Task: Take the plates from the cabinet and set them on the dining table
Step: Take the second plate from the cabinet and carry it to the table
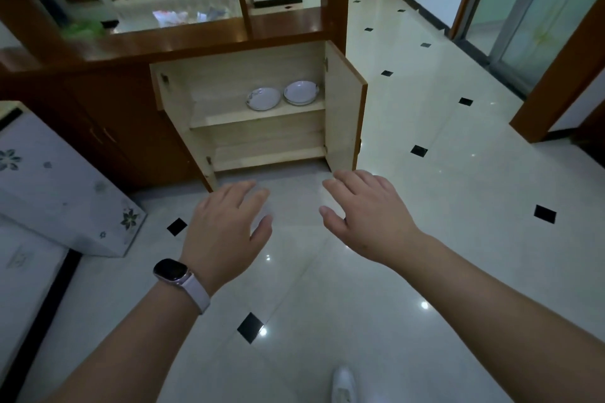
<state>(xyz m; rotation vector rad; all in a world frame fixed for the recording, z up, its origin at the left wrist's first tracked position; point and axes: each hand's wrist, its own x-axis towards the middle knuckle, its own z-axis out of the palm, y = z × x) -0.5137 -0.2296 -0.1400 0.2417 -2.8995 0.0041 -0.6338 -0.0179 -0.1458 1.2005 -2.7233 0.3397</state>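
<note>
Head: plates [281, 96] in cabinet [255, 127], untouched.

— Dim in here, bluish cast. Only the glass door [537, 10] on the right lets in daylight.

— See the glare spots on the floor tiles [458, 173]? Small white pinpoints.

— The cabinet [255, 127] interior stays readable; dark wood around it goes murky.

— Edges bend, wide lens. Far background looks soft.
</note>
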